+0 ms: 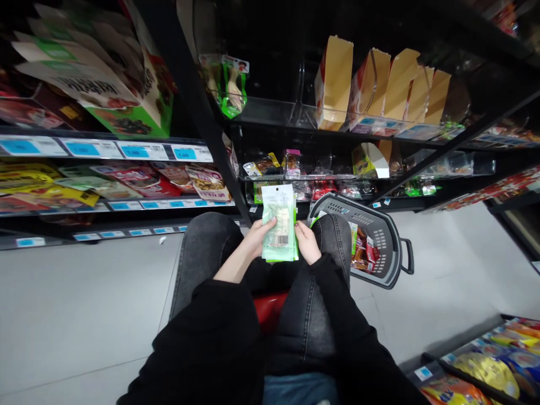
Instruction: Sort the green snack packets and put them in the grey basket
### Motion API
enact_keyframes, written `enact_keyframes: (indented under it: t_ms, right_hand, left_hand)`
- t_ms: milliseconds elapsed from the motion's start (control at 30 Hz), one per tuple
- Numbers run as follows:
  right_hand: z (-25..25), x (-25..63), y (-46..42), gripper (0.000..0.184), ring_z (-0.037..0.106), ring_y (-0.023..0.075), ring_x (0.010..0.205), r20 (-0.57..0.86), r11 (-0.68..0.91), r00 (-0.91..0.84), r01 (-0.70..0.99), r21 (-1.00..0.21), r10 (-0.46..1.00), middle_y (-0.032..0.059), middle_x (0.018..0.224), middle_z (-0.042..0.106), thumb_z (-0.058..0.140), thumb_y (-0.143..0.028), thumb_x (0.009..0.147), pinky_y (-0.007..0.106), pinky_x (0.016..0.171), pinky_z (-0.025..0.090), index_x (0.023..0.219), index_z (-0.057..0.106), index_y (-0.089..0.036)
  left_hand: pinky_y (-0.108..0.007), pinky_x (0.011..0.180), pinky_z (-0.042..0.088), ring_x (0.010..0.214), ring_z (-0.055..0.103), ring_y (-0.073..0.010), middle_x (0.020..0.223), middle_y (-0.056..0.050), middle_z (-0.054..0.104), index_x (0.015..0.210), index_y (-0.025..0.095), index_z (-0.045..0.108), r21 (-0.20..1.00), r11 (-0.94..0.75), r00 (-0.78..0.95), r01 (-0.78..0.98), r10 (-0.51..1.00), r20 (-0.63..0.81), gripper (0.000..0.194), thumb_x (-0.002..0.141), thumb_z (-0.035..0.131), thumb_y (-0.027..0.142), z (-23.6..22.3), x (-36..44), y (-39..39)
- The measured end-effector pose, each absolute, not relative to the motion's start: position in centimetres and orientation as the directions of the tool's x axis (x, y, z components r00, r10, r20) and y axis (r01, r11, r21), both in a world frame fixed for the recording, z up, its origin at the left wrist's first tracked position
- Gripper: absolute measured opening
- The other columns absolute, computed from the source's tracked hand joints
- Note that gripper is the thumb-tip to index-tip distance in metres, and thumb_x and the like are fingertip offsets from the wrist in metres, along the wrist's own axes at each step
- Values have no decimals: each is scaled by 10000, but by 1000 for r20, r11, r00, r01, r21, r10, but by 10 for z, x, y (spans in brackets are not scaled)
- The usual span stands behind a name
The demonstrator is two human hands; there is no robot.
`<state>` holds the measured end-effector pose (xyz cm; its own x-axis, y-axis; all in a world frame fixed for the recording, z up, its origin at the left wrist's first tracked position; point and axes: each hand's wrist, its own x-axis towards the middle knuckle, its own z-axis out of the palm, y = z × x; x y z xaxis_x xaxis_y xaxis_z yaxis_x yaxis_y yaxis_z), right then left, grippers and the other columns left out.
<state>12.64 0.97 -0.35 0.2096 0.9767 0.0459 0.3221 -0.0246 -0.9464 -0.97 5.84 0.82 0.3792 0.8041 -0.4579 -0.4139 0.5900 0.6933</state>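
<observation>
Between my knees I hold a small stack of pale green snack packets [278,225], upright, with a barcode on the front one and brighter green edges showing behind it. My left hand [256,236] grips their left side, thumb across the front. On the right edge, my right hand [306,241] pinches the packets with its thumb in front; its other fingers are partly hidden. Beside my right knee stands a grey shopping basket [390,247] with red and green snack packs [365,250] inside, partly covered by my leg.
Ahead is a black shelf unit with open cardboard boxes [333,84] and a hanging green pack [233,90]. Bagged snacks [211,183] and price labels [139,152] line the left shelves. A low display of colourful bags [485,374] stands at lower right. A red seat [270,309] is under me.
</observation>
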Motion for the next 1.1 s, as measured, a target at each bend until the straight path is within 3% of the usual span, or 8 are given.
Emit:
enact_keyframes:
  t_ms: [133,233,500,633,800,900,1000,1100]
  right_hand:
    - [6,127,5,188,500,137,701,208,-24,428,476,-879,880,27,798,525,486,-366,784,265,678,421,816,529,-186]
    - [11,126,4,250,468,116,658,245,-4,403,524,-851,882,6,785,498,606,-389,696,245,646,410,821,534,-185]
    - [1,130,5,262,426,92,525,71,-112,334,499,-859,940,-58,555,456,530,-431,756,207,552,348,642,482,-201]
    - [7,132,2,279,409,99,531,228,-7,256,679,-735,939,-48,539,432,475,-370,806,220,568,322,587,460,-198]
    - [15,136,-4,288,416,111,557,449,22,400,726,-687,799,-25,568,429,394,-283,856,235,588,338,583,426,-197]
    - [15,130,-5,288,449,139,632,518,104,228,838,-535,825,10,600,490,397,-258,860,269,652,359,587,465,-193]
    - [12,116,-4,224,475,190,771,434,252,-74,895,-368,898,54,688,573,448,-269,844,324,725,366,663,556,-191]
    - [10,108,-2,185,478,195,839,372,364,-212,838,-407,904,58,778,601,460,-274,846,335,773,384,740,591,-196]
  left_hand:
    - [-386,667,540,668,667,-248,738,-103,702,812,91,654,711,561,351,-424,826,-442,304,605,743,294,9,-10,59]
    - [-368,627,539,635,663,-243,735,-103,703,825,85,658,739,545,356,-397,833,-424,372,560,772,319,8,-9,58]
    - [-392,701,530,708,667,-259,819,-125,710,880,83,675,808,501,374,-310,846,-381,450,538,783,354,-3,-9,59]
    - [-425,717,515,760,660,-292,843,-132,708,851,89,692,884,413,316,-218,887,-336,453,539,767,410,-11,-8,61]
    - [-405,948,384,1068,557,-294,1062,-114,665,947,146,701,995,83,229,-54,971,-68,413,658,674,440,-10,-11,68]
    - [-382,942,380,1042,569,-278,1024,-118,678,932,133,706,995,69,282,-76,959,-45,428,713,598,485,-8,-12,68]
    - [-348,779,456,820,626,-255,815,-94,707,803,118,719,991,113,374,-72,924,-79,425,652,638,507,-11,-8,63]
    - [-306,648,453,654,603,-209,647,-50,673,681,114,697,989,145,334,7,932,-139,355,593,698,459,-16,-5,61]
